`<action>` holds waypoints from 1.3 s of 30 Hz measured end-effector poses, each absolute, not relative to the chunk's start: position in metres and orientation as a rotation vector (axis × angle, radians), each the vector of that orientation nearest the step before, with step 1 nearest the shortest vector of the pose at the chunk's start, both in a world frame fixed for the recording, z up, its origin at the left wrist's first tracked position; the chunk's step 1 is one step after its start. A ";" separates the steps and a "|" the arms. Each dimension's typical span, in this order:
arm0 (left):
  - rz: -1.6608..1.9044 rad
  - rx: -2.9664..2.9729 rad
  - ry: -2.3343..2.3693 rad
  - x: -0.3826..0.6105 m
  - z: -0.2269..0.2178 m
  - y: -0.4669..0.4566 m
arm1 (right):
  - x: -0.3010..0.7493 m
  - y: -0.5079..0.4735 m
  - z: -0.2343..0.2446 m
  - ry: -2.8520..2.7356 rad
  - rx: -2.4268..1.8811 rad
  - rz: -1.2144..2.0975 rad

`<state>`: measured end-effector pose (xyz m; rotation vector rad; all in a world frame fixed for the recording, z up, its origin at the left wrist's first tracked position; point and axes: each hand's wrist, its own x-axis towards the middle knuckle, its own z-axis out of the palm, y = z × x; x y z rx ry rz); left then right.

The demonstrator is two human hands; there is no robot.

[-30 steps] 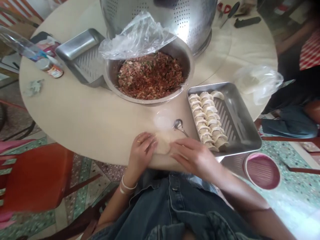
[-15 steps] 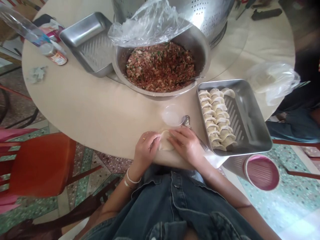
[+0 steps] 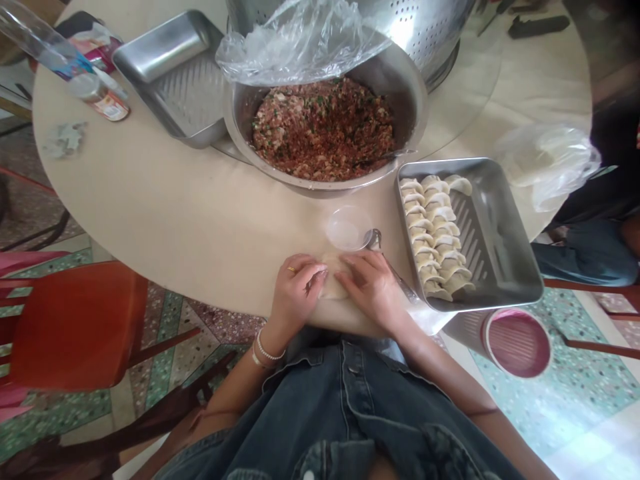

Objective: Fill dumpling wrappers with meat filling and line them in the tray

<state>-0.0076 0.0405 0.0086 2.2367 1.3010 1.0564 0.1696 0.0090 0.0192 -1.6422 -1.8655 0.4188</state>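
Between my two hands, low over the table's near edge, is a pale dumpling (image 3: 331, 287), partly hidden by the fingers. Thumb and fingers of my left hand (image 3: 296, 288) pinch its left side. My right hand (image 3: 373, 285) grips the opposite edge, its fingertips pressed to the dough. Just beyond them sits a small clear bowl (image 3: 349, 227), with a metal spoon (image 3: 373, 239) beside it. To the right, a metal tray (image 3: 505, 227) holds rows of folded dumplings (image 3: 434, 233). Farther off, a large metal basin (image 3: 320, 184) contains minced filling (image 3: 323, 133).
Clear plastic film (image 3: 300, 53) drapes over the basin's far side, in front of a perforated colander (image 3: 440, 27). A second metal tray (image 3: 185, 100), a bottle (image 3: 45, 47) and a jar (image 3: 103, 100) lie left. At right are a plastic bag (image 3: 550, 160) and a pink-lined bin (image 3: 520, 343).
Both hands have shifted slightly along the dumpling's edge, and the fingers now cover more of it. The camera view has moved a little; the trays and basin stay in place.
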 end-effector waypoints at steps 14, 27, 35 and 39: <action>1.092 2.051 1.369 -0.016 0.014 0.034 | 0.160 0.020 0.022 -1.824 -1.791 0.444; 0.611 1.087 1.058 -0.040 0.041 0.005 | 0.149 -0.014 0.062 -1.992 -1.124 0.496; 0.772 0.732 1.030 -0.036 0.038 0.004 | 0.139 -0.014 0.060 -2.289 -0.917 0.621; 0.803 0.634 1.005 -0.033 0.044 0.019 | 0.181 -0.011 0.097 -2.130 -0.986 0.579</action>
